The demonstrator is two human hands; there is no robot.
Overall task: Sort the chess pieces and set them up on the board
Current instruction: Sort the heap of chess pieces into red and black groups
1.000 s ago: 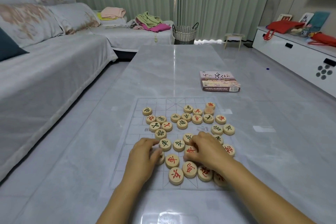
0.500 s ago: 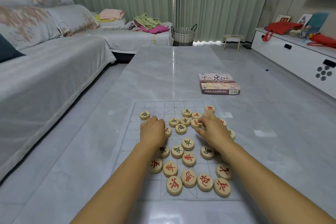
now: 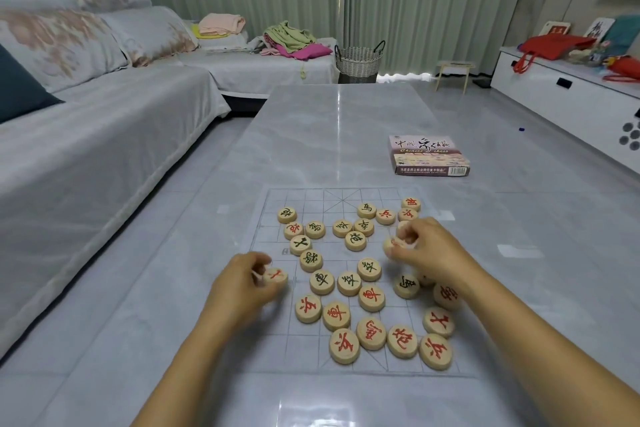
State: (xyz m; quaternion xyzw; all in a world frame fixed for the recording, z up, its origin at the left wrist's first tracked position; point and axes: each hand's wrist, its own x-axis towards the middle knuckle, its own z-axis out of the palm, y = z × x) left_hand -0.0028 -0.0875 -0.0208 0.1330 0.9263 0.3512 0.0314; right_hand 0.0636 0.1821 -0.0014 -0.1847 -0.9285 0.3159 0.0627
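A thin, see-through chess board sheet (image 3: pixel 277 343) lies on the grey marble table. Several round wooden pieces with red or black characters are scattered on it; red ones cluster in the near rows (image 3: pixel 370 333), black ones mostly further back (image 3: pixel 355 241). My left hand (image 3: pixel 242 282) is at the board's left edge, its fingers closed on a red-marked piece (image 3: pixel 275 277). My right hand (image 3: pixel 426 250) is over the right side, fingers closed around pieces (image 3: pixel 403 236) that are blurred and partly hidden.
The chess box (image 3: pixel 429 156) lies on the table beyond the board, to the right. A grey sofa (image 3: pixel 86 135) runs along the left. A wicker basket (image 3: pixel 358 59) and a small stool (image 3: pixel 452 71) stand beyond the table; a white cabinet (image 3: pixel 568 90) on the right.
My left hand has pulled back toward me and leftward with a red piece. My right hand has stayed over the right side, closing on pieces there.
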